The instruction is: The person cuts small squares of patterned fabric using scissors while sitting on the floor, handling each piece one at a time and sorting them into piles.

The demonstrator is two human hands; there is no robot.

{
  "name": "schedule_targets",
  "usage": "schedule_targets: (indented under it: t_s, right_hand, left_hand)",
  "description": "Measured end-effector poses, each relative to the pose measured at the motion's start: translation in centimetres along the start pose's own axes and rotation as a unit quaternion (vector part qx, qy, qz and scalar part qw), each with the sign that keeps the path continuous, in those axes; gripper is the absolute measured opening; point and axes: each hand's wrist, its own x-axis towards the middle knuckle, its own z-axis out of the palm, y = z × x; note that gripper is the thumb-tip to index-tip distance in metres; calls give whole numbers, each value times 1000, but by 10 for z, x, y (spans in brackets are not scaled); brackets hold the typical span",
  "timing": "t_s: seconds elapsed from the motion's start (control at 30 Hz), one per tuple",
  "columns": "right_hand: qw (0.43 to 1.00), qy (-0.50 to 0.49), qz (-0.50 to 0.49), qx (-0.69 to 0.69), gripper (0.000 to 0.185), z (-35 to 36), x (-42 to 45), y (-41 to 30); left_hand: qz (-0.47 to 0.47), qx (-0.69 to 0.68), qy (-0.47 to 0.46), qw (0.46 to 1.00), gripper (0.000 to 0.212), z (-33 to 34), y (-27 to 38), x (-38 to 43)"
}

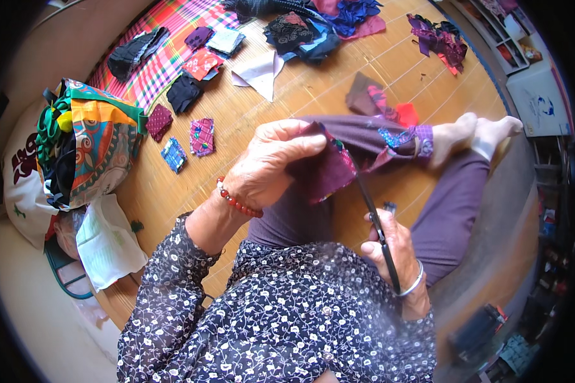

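Note:
My left hand [273, 163], with a red bead bracelet at the wrist, pinches a dark maroon piece of fabric [322, 167] above my lap. Colourful patterned cloth shows along the fabric's right and lower edges. My right hand [395, 244], with a silver bangle, grips a pair of black-handled scissors [378, 225]. The scissor blades point up and reach the fabric's right edge; whether they are apart is not clear. Cloth scraps lie by my leg, among them a red one [406, 115] and a brown one [362, 93].
Small fabric stacks, such as a pink patterned one [202, 137] and a black one [184, 94], lie on the bamboo mat [316, 93] and plaid cloth [172, 43]. A patterned bag [103, 143] of cloth stands left. Purple scraps [441, 40] lie upper right, near a white box [539, 103].

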Motion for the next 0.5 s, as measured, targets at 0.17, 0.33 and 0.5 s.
schedule_targets:
  t_s: [0.17,0.33,0.5]
  right_hand:
    - [1000,-1,-2,-13,48,3,0,-1]
    - [1000,9,-9,-22,47,4,0,0]
    - [999,19,-16,-39,45,2,2,-3]
  left_hand:
    - [-10,-4,-8,1000,13,1,2,0]
    - [-4,-5,-6,1000,13,1,0,0]
    - [-6,-9,-14,1000,14,2,2,0]
